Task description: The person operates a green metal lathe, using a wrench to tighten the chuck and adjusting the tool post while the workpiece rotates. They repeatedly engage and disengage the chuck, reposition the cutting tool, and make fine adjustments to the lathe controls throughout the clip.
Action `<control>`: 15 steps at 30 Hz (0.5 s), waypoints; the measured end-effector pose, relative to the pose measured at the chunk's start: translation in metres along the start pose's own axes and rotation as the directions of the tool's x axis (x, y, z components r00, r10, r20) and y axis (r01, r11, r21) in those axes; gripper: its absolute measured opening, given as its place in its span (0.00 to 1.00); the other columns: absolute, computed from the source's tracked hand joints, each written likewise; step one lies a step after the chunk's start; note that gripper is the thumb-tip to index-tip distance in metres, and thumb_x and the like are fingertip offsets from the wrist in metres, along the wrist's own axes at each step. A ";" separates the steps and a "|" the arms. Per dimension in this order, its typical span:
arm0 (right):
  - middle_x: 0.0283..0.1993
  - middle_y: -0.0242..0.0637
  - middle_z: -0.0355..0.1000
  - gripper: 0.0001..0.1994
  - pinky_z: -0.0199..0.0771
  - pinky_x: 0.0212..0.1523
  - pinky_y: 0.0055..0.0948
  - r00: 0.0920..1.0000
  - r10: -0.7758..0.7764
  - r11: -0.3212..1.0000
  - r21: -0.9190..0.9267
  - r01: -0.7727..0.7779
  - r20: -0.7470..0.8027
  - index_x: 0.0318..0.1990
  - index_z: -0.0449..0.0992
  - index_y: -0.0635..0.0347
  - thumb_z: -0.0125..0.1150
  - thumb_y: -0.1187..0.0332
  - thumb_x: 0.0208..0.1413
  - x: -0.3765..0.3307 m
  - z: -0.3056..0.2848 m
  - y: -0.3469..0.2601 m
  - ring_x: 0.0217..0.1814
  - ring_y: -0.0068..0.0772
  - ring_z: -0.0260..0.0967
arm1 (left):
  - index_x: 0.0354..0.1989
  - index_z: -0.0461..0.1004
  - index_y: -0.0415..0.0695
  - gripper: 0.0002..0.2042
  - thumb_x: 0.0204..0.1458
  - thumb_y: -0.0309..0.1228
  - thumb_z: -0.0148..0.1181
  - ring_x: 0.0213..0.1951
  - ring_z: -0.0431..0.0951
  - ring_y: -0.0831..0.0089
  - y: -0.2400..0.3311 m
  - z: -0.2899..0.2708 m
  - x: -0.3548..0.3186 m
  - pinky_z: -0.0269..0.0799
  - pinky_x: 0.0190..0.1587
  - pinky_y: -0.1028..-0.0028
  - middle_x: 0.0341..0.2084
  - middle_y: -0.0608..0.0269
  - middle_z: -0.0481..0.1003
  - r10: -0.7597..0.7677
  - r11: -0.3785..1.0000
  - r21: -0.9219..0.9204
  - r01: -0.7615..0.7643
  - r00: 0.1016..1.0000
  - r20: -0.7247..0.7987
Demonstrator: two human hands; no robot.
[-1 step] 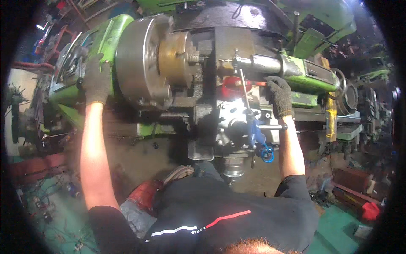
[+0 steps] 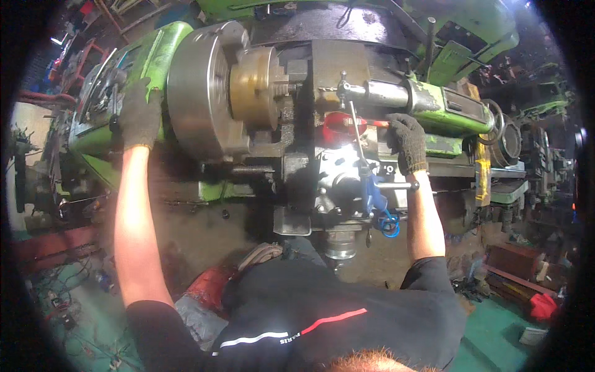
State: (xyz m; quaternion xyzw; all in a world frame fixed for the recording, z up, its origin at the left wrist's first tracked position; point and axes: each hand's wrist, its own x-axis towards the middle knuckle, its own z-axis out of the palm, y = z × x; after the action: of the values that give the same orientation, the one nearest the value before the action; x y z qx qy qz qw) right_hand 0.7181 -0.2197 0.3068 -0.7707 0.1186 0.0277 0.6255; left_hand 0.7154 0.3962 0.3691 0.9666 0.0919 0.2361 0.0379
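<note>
Carriage handwheel (image 2: 339, 243) standing nearest, untouched. Right hand (image 2: 406, 141), gloved, closing its fingers around a red-handled tool (image 2: 375, 123) beside the red cup (image 2: 338, 128). Left hand (image 2: 140, 116), gloved, resting flat on the green headstock (image 2: 133, 65), gripping nothing, beside the chuck (image 2: 201, 87). Nothing is visibly shifting.

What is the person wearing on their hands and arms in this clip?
Both the left hand and the right hand wear dark grey knitted work gloves with ribbed cuffs that end at the wrist. The forearms are bare up to the short sleeves of a black T-shirt, which has a red and a white stripe across the chest. No watch or wristband is visible.
</note>
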 end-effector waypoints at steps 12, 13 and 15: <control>0.41 0.38 0.86 0.17 0.79 0.36 0.26 0.998 -0.026 0.998 -0.053 0.023 -0.051 0.61 0.82 0.67 0.65 0.67 0.71 -0.013 -0.020 0.007 0.34 0.23 0.78 | 0.65 0.79 0.50 0.20 0.69 0.45 0.63 0.65 0.76 0.46 -0.039 0.021 0.041 0.72 0.70 0.50 0.63 0.53 0.79 0.328 0.861 0.427 -0.277 0.943 -0.049; 0.42 0.40 0.87 0.16 0.78 0.35 0.26 0.997 -0.036 0.998 -0.059 0.032 -0.068 0.60 0.82 0.68 0.65 0.68 0.71 -0.011 -0.033 0.007 0.34 0.23 0.78 | 0.65 0.79 0.50 0.20 0.70 0.45 0.62 0.65 0.76 0.46 -0.040 0.020 0.043 0.72 0.70 0.51 0.63 0.53 0.79 0.308 0.878 0.395 -0.269 0.951 -0.036; 0.40 0.38 0.85 0.16 0.74 0.34 0.24 0.987 -0.109 0.994 -0.010 0.109 -0.122 0.59 0.82 0.69 0.65 0.68 0.70 -0.006 -0.047 0.003 0.33 0.22 0.76 | 0.64 0.80 0.50 0.20 0.71 0.45 0.61 0.65 0.76 0.46 -0.043 0.020 0.047 0.72 0.70 0.51 0.62 0.53 0.80 0.276 0.909 0.331 -0.255 0.961 -0.017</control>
State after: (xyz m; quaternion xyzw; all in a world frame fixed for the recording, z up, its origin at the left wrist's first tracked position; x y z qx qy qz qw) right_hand 0.7067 -0.2651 0.3152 -0.7772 0.1142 -0.0536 0.6165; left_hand 0.7585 0.4473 0.3675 0.9551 -0.0015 0.2510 -0.1574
